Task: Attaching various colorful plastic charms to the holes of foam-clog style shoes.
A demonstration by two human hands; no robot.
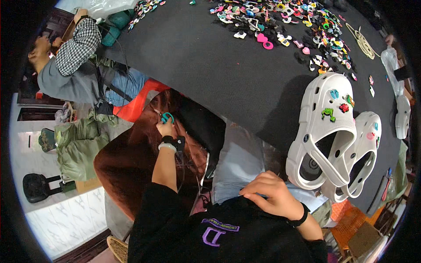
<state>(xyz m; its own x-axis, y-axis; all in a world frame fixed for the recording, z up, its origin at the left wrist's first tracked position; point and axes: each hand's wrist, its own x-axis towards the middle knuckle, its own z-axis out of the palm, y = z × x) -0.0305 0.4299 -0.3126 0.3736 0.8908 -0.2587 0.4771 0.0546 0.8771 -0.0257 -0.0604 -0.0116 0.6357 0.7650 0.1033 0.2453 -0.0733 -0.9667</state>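
Scissors (167,117), one pair, in left grip (165,128); right grip (269,193) pinches shirt (228,232).

**Bags at the table's edges**

A clear plastic bag (103,6) lies crumpled at the black table's (210,57) far left corner. A second clear bag (390,61) sits at its right edge. No labels, signs or screens show.

Black cloth-covered table (210,65) fills upper and middle view, edge curving down to right. Floor (66,223): pale marble-pattern tiles at lower left. Red plastic stool (136,105) beside table edge, another person (74,65) seated near it. Black footed object (37,186) on floor at left. Orange crate (351,223) at lower right. Lighting even, bright.
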